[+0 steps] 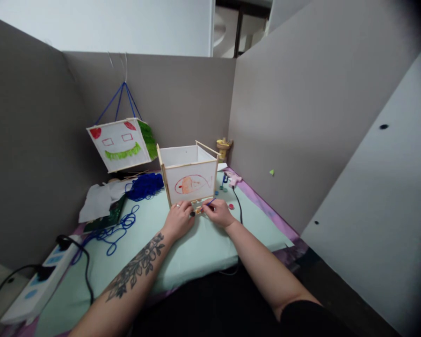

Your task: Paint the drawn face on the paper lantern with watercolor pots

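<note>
My right hand [219, 214] pinches a thin paintbrush [211, 201] with a blue handle. Its tip is down by a small yellow paint pot [198, 211], too small to make out clearly. My left hand [179, 218] is curled at the pot's left side, its fingertips seeming to hold the pot. Just behind both hands stands a box-shaped lantern [189, 182] with white panels and a wooden stick frame. Its front panel bears a red-outlined fish drawing [192, 184], partly coloured orange.
A painted lantern [122, 145] hangs by blue cords at the back left. Blue cord [143, 186] lies tangled on the table [182, 257]. A power strip [42, 281] is at the left edge, a pink glue gun [233, 179] at the right. Small paint pots and a red one [231, 206] sit nearby.
</note>
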### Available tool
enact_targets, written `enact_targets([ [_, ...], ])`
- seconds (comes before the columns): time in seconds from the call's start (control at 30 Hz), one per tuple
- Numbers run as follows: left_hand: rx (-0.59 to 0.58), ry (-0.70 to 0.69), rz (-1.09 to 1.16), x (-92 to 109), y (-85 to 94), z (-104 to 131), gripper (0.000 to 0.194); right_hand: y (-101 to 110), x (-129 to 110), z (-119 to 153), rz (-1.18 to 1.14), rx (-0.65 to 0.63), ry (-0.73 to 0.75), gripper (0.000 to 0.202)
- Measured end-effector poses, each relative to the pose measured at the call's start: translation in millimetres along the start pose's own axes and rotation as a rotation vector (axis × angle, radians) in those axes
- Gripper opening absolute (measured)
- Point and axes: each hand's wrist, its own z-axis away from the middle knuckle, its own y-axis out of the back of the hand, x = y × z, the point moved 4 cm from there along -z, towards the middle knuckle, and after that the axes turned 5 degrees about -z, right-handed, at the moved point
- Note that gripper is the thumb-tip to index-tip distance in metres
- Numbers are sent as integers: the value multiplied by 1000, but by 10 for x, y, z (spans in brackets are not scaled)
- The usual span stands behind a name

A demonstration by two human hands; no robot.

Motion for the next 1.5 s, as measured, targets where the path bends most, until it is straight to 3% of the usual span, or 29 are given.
enact_targets([
  [0.3, 11, -5, -2, -19, -36, 13, 18, 18, 21, -12, -58, 44, -38, 15],
  [0.53, 3, -10, 6, -8, -16, 8, 19, -16, 31, -9, -43, -10, -43, 15],
  [1.5, 12, -2, 24, -34, -60, 23, 18, 7, 12, -16, -43, 26, -39, 16],
])
